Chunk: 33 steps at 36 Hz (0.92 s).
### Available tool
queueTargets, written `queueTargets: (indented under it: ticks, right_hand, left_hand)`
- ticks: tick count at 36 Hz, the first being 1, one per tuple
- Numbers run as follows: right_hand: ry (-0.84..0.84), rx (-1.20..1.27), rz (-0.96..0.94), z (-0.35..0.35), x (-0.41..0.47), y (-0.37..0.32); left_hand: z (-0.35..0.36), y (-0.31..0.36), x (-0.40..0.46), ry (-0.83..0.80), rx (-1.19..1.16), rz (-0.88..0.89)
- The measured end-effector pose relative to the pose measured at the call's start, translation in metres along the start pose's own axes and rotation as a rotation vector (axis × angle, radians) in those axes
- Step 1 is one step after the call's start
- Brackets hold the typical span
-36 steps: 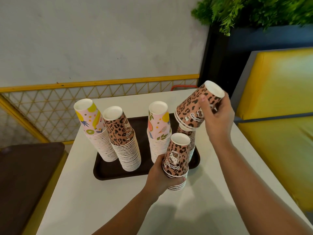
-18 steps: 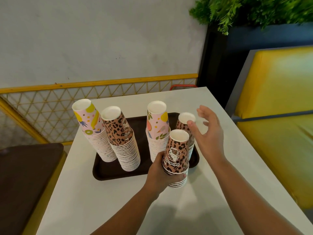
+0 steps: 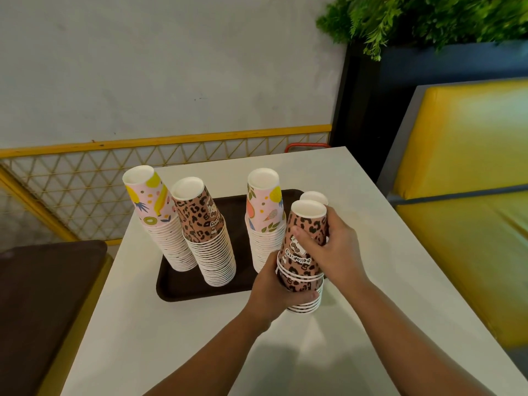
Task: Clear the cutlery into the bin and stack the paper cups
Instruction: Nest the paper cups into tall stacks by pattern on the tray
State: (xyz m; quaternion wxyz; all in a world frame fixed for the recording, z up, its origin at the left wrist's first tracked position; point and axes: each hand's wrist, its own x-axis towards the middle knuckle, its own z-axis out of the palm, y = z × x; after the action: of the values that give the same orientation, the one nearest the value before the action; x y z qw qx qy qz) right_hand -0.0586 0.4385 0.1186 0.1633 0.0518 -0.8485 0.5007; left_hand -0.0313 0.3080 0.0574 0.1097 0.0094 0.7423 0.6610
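A short stack of upside-down leopard-print paper cups (image 3: 307, 224) stands at the near right corner of the dark tray (image 3: 183, 284). My left hand (image 3: 274, 290) grips the stack's lower part. My right hand (image 3: 334, 247) holds the top cup from the right, thumb across its front. Just behind, another leopard stack (image 3: 315, 196) shows only its white top. On the tray stand a tall fruit-print stack (image 3: 154, 201), a tall leopard stack (image 3: 200, 215) and a second fruit-print stack (image 3: 264, 201). No cutlery or bin is in view.
The white table (image 3: 171, 338) runs to a yellow lattice railing (image 3: 85, 178) at the back. A yellow padded bench (image 3: 468, 167) is on the right, a dark brown seat (image 3: 37, 295) on the left. A planter with green leaves (image 3: 414, 18) stands at the back right.
My right hand put the leopard cup it held onto the rear stack, then moved left and closed on the top cup of the stack that my left hand grips.
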Motion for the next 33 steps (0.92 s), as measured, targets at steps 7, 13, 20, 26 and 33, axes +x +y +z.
queueTargets:
  ticks: [7, 13, 20, 26, 33]
  right_hand:
    - [0.089, 0.141, 0.014, -0.013, 0.021, -0.009]
    - [0.264, 0.217, -0.042, -0.03, 0.051, -0.027]
    - [0.302, 0.136, -0.049, -0.024, 0.069, -0.016]
    - [0.169, 0.061, 0.026, -0.013, 0.058, 0.006]
    - [0.193, -0.012, -0.011, -0.012, 0.027, 0.008]
  left_hand:
    - [-0.003, -0.004, 0.001, 0.019, 0.057, -0.026]
    - [-0.003, -0.009, 0.0, 0.027, 0.053, -0.071]
    - [-0.004, -0.008, 0.001, 0.028, 0.064, -0.081]
    - [-0.003, -0.005, 0.0, 0.029, 0.045, -0.071]
    - [0.0, 0.0, 0.001, 0.045, 0.025, -0.059]
